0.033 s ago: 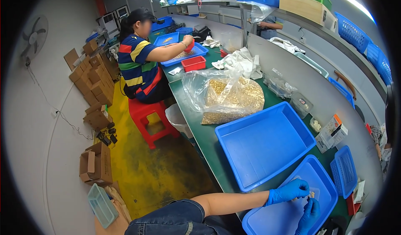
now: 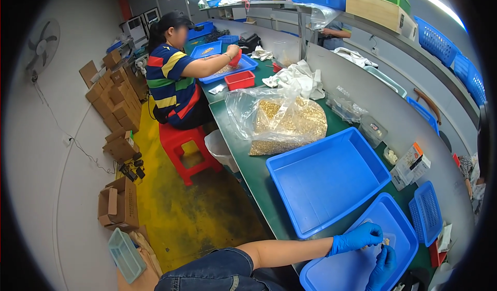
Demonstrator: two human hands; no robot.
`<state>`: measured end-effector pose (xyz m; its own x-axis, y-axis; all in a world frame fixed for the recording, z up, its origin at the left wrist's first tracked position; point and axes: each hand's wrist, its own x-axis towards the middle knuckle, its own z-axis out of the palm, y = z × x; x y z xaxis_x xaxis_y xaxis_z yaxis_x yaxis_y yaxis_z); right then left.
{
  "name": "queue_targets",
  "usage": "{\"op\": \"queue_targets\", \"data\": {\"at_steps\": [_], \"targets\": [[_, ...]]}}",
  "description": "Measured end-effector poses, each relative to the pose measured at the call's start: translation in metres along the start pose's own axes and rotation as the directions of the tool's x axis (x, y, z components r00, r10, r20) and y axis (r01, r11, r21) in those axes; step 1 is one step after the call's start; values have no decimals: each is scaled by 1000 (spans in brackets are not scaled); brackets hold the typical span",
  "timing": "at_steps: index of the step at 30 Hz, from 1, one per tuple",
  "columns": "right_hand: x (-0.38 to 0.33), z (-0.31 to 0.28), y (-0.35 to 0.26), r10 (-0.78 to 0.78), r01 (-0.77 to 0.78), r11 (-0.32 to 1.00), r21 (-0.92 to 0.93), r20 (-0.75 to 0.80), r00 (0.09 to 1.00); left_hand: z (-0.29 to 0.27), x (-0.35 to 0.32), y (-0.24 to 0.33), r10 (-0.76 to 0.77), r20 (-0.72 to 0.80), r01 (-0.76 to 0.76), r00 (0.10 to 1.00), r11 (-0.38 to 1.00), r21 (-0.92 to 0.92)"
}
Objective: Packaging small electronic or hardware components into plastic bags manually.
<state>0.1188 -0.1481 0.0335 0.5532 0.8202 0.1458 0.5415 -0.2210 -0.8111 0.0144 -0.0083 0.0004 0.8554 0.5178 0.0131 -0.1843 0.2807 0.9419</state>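
Both my hands wear blue gloves and meet over a blue tray [image 2: 324,276] at the lower right. My left hand [image 2: 361,238] is closed, its thumb and fingers pinched together. Just below it, my right hand [image 2: 382,268] is pinched too, its fingertips almost touching the left ones. Whatever sits between the fingertips is too small to name. Small gold-coloured pieces [image 2: 386,241] show beside the fingertips, on a pale, clear-looking container or sheet [image 2: 392,236] in the tray. The fingers partly cover them.
Another blue tray [image 2: 326,182] stands just beyond. Behind it lies a clear bag of gold-coloured small parts [image 2: 292,120]. A blue basket [image 2: 427,213] and a white box [image 2: 410,166] line the right side. A co-worker [image 2: 176,78] sits farther along the bench on a red stool [image 2: 186,148].
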Motion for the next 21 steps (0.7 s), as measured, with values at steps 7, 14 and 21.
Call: {"op": "queue_targets", "data": {"at_steps": [7, 14, 21], "targets": [[2, -4, 14, 98, -95, 995, -38, 68, 993, -2, -2, 11, -53, 90, 54, 994, 999, -4], [3, 0, 12, 95, -91, 995, -34, 123, 988, -8, 5, -1, 50, 145, -37, 988, 995, -93], [8, 10, 31, 81, -42, 982, 182, -214, 974, 2, -10, 19, -57, 129, 93, 990, 951, -295]]}}
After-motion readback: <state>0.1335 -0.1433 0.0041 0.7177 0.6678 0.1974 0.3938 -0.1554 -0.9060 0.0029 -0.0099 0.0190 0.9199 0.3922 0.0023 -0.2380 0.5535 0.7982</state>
